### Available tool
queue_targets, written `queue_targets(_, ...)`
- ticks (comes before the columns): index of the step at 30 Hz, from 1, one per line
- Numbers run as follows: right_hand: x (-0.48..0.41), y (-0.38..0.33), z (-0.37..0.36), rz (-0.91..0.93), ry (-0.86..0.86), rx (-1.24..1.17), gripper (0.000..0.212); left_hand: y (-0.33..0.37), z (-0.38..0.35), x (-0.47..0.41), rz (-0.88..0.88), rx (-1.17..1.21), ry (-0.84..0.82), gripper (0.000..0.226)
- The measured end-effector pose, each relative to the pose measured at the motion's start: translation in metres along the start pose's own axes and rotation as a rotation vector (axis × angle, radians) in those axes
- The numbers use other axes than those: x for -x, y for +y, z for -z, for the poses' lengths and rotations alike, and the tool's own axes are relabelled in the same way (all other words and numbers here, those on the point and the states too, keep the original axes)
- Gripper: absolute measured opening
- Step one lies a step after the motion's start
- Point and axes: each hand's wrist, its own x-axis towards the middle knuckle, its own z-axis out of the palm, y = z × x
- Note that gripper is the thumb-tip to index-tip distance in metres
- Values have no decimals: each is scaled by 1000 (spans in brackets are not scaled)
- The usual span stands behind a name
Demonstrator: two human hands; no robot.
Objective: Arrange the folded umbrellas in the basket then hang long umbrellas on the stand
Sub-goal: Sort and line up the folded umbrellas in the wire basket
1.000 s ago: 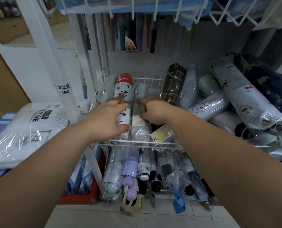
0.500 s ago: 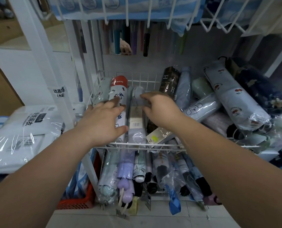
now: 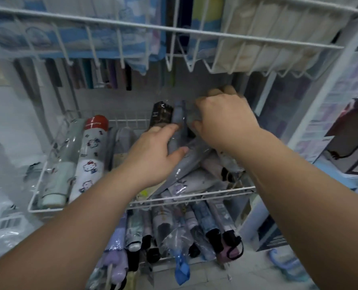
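Observation:
A white wire basket holds several folded umbrellas in clear wrap. At its left lie a pale green one and a white cartoon-cat one with a red cap, side by side. My left hand grips a grey-blue folded umbrella in the middle of the basket. My right hand reaches over the heap at the right, fingers curled on a wrapped umbrella that it hides. A dark brown patterned umbrella stands next to the grey-blue one.
An upper wire shelf with packaged goods hangs close above my hands. Long umbrellas hang behind it. A lower wire rack holds more folded umbrellas. White plastic-wrapped packs lie at the left, boxes at the right.
Both hands left the umbrellas at the basket's left and moved right and further back. My left hand took hold of the grey-blue umbrella; the view swung right and closer.

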Motion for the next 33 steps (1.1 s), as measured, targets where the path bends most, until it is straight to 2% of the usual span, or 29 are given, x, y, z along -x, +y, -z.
queue_targets(4,14,35,6,-31,-97,20,47,23,-23,-24,-53,71,10,58)
queue_targets(7,22,52,3,-61,-167,10,51,37,-36,-38,-31,159,32,44)
queue_targets(12,31,70,-8,-77,-287,-195,59,46,-50,-57,34,205,-8,46)
queue_targets(16,35,78,-16,-55,-300,-273,62,50,-55,-65,88,450,-37,51)
queue_targets(26,33,69,-6,4,-247,-190,54,57,-53,-53,145,945,30,48)
queue_targets(30,31,52,2,82,-200,-99,54,52,-39,-45,176,979,83,51)
queue_targets(33,27,32,10,114,-199,-130,54,42,-28,-37,203,990,130,53)
